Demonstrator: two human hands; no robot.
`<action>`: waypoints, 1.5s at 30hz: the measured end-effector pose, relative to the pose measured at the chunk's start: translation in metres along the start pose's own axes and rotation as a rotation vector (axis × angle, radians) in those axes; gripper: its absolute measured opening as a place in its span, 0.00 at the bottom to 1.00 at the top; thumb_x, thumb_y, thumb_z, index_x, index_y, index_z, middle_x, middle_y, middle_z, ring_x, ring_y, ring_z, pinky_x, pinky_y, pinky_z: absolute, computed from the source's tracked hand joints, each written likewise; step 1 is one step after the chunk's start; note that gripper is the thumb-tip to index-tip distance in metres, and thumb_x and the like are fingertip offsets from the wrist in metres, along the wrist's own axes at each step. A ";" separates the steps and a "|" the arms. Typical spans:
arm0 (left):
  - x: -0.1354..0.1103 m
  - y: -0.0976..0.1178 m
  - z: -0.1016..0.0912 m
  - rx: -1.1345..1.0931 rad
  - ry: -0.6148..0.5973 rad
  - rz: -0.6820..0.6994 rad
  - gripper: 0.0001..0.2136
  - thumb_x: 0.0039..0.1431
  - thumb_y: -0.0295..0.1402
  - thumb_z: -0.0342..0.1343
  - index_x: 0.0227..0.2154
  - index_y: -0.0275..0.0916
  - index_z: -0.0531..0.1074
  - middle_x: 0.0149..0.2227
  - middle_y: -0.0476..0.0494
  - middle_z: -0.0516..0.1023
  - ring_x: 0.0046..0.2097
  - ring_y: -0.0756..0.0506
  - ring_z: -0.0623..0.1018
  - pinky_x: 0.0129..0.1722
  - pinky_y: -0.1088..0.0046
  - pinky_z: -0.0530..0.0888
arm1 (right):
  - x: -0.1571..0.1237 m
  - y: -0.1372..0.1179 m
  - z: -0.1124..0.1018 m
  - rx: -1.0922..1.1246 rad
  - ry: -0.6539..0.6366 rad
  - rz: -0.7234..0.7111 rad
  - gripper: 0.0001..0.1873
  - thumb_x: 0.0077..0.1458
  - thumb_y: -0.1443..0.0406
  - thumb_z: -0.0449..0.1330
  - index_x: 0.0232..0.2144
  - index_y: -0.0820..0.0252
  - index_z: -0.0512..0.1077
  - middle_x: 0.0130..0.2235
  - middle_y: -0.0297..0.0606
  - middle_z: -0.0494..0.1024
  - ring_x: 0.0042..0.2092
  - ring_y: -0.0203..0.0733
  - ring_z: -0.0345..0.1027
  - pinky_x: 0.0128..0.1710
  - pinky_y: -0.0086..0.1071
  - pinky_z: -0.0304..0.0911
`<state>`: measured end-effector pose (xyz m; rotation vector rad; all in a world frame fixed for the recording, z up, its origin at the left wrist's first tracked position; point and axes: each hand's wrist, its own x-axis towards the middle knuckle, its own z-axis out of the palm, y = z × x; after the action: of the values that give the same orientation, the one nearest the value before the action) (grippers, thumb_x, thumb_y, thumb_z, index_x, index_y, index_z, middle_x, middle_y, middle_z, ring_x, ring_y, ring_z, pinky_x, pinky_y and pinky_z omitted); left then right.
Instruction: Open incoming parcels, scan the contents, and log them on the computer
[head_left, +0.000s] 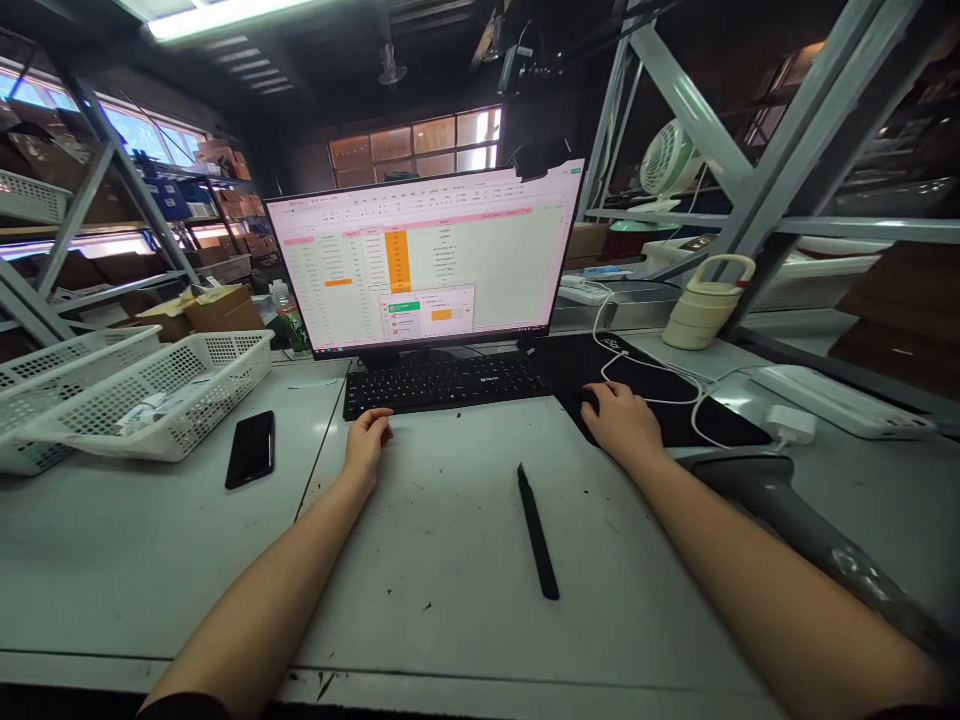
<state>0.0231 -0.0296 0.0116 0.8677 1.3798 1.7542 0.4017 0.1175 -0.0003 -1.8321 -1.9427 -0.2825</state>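
My left hand [367, 446] rests at the front edge of the black keyboard [442, 384], its fingers curled together and nothing visible in them. On the black mouse pad [720, 415], my right hand [624, 420] lies over a dark computer mouse [589, 397], which it mostly hides. Between my forearms lies a slim black utility knife [538, 540], touched by neither hand. Behind the keyboard stands a monitor [495, 270] with a spreadsheet and a small pop-up window on it.
White perforated baskets [217, 350] stand at the left, near a black phone [251, 448]. Beside my right forearm lies a dark barcode scanner [814, 530]. White cables, a charger [791, 425], a white power strip [844, 400] and a cream tumbler [701, 310] sit at the right. Metal shelf frames flank the table.
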 end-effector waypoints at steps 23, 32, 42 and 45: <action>0.001 -0.002 0.000 0.028 0.007 0.021 0.14 0.42 0.40 0.64 0.32 0.38 0.78 0.24 0.49 0.71 0.29 0.49 0.70 0.33 0.71 0.69 | -0.002 0.000 -0.001 -0.003 -0.009 -0.007 0.24 0.64 0.60 0.49 0.56 0.61 0.73 0.59 0.53 0.71 0.52 0.59 0.69 0.50 0.47 0.65; 0.001 -0.001 0.000 0.022 0.007 0.013 0.13 0.43 0.38 0.63 0.32 0.38 0.78 0.25 0.50 0.71 0.29 0.49 0.70 0.33 0.72 0.68 | -0.001 0.002 0.003 0.001 0.017 -0.017 0.23 0.64 0.61 0.50 0.55 0.60 0.74 0.58 0.53 0.72 0.51 0.57 0.70 0.49 0.47 0.65; 0.001 -0.002 -0.001 0.017 -0.003 0.007 0.14 0.43 0.38 0.64 0.33 0.38 0.77 0.25 0.51 0.70 0.29 0.49 0.70 0.33 0.72 0.68 | -0.003 0.000 -0.002 -0.008 0.005 -0.015 0.23 0.65 0.61 0.49 0.56 0.61 0.74 0.59 0.53 0.72 0.52 0.59 0.70 0.50 0.47 0.66; 0.001 -0.003 -0.001 0.019 -0.005 0.006 0.14 0.43 0.39 0.64 0.33 0.38 0.77 0.25 0.51 0.70 0.30 0.49 0.70 0.34 0.71 0.68 | -0.004 -0.001 -0.004 -0.006 -0.001 -0.006 0.23 0.65 0.61 0.50 0.57 0.61 0.73 0.59 0.52 0.72 0.52 0.58 0.70 0.50 0.47 0.66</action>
<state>0.0220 -0.0283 0.0085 0.8863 1.3945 1.7448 0.4012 0.1125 0.0015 -1.8305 -1.9509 -0.2891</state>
